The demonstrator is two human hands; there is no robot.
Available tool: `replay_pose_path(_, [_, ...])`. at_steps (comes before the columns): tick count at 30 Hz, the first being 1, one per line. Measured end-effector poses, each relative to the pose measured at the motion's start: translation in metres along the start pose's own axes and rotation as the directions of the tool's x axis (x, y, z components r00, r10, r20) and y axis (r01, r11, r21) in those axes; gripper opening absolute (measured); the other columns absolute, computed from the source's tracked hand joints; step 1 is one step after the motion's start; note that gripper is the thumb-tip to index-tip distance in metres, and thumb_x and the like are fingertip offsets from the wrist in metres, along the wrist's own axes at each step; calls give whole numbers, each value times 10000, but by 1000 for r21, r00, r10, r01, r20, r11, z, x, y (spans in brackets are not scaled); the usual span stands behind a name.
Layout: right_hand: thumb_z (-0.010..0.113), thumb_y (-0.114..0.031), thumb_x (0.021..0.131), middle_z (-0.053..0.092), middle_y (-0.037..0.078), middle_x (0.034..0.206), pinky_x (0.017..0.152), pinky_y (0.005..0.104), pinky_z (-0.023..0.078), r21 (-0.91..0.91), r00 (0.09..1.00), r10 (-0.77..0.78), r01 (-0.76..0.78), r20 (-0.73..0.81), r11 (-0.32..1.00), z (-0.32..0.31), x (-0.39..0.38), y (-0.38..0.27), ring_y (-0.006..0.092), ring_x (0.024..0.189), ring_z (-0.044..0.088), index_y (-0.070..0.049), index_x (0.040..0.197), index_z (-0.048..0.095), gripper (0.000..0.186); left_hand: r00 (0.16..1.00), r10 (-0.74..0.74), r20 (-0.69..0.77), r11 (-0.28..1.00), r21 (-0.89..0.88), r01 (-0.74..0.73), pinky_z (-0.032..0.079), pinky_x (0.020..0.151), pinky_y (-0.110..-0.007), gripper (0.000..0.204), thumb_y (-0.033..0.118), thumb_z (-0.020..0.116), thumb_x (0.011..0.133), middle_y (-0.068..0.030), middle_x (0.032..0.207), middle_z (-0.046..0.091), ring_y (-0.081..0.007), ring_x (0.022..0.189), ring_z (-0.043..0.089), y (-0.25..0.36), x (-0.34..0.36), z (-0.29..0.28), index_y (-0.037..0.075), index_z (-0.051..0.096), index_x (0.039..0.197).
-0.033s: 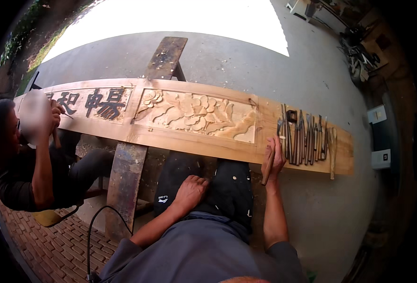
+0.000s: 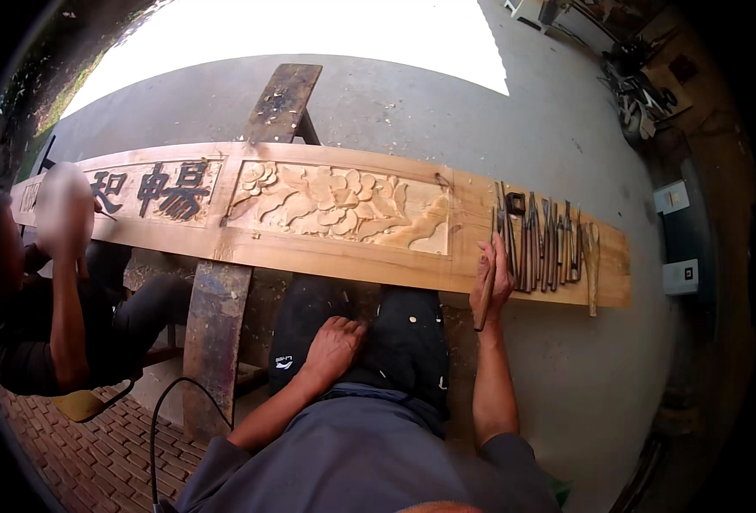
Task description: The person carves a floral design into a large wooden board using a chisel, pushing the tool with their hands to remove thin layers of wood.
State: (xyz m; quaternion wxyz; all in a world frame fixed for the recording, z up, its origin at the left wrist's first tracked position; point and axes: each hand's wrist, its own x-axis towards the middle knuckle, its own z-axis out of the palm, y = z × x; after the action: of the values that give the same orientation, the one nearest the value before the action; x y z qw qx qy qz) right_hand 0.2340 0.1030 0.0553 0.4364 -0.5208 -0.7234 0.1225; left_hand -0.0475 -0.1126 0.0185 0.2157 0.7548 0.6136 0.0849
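My right hand (image 2: 494,278) grips a carving chisel (image 2: 485,301) by its wooden handle, thin blade pointing up, at the near edge of a long wooden board (image 2: 335,265). My left hand (image 2: 333,349) lies on my thigh, its fingers loosely stretched out and holding nothing. In front of me the board bears a carved flower relief (image 2: 344,203) inside a recessed panel. A row of chisels and gouges (image 2: 550,248) with wooden handles lies on the board just right of my right hand. Beside their right end lies a pale wooden mallet-like stick (image 2: 591,269).
A co-worker (image 2: 70,316) sits at the board's left part, near dark carved characters (image 2: 173,190). Stained trestle planks (image 2: 215,342) support the board. A small dark square object (image 2: 515,203) sits by the tools. A black cable (image 2: 166,402) loops at lower left; shavings dot the floor.
The chisel in my right hand stands more upright, and its blade shows narrower. The whole scene has shifted slightly left. The co-worker's raised hands have come lower. My left hand stays on my thigh.
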Motion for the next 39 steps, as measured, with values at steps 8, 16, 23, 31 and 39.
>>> replay_pose_path(8, [530, -417, 1183, 816, 75, 917, 796, 300, 593, 111, 963, 267, -268, 22, 957, -77, 89, 58, 157, 851, 753, 29, 1367, 730, 522, 996, 53, -70, 995, -80, -58, 524, 1051, -444, 266, 175, 706, 983, -124, 1108, 775, -322, 1099, 702, 8, 15, 7, 41, 764, 1205])
replay_pose_path(16, [551, -403, 1172, 815, 92, 914, 758, 281, 574, 198, 874, 442, -478, 199, 856, -75, 131, 93, 139, 829, 744, 20, 1323, 737, 486, 991, 39, -132, 992, -114, -54, 536, 990, -446, 193, 179, 734, 960, -120, 1006, 749, -326, 1032, 698, 7, 15, 10, 53, 740, 1106])
replay_pose_path(23, [583, -435, 1145, 790, 91, 826, 705, 279, 594, 180, 825, 484, -544, 292, 820, -64, 148, 109, 141, 747, 745, 7, 1247, 755, 485, 989, 28, -144, 994, -102, -43, 534, 982, -449, 155, 192, 709, 972, -124, 993, 740, -325, 1019, 693, 5, 12, 5, 48, 731, 1026])
replay_pose_path(31, [613, -545, 1104, 760, 32, 809, 720, 310, 556, -256, 817, 528, -473, 231, 843, -67, 174, 108, 119, 769, 712, -22, 1174, 827, 569, 990, 47, -131, 996, -68, -56, 529, 961, -416, 166, 215, 700, 992, -102, 985, 729, -300, 1009, 700, 4, 11, 12, 64, 728, 1054])
replay_pose_path(39, [544, -294, 1166, 769, 188, 1296, 1022, 393, 537, -173, 957, 155, -114, 244, 978, 6, 72, 27, 314, 1166, 730, -18, 1412, 705, 403, 988, 33, -150, 999, -31, -38, 507, 968, -395, 128, 186, 686, 877, -69, 948, 693, -268, 992, 660, 2, 11, 24, 74, 682, 939])
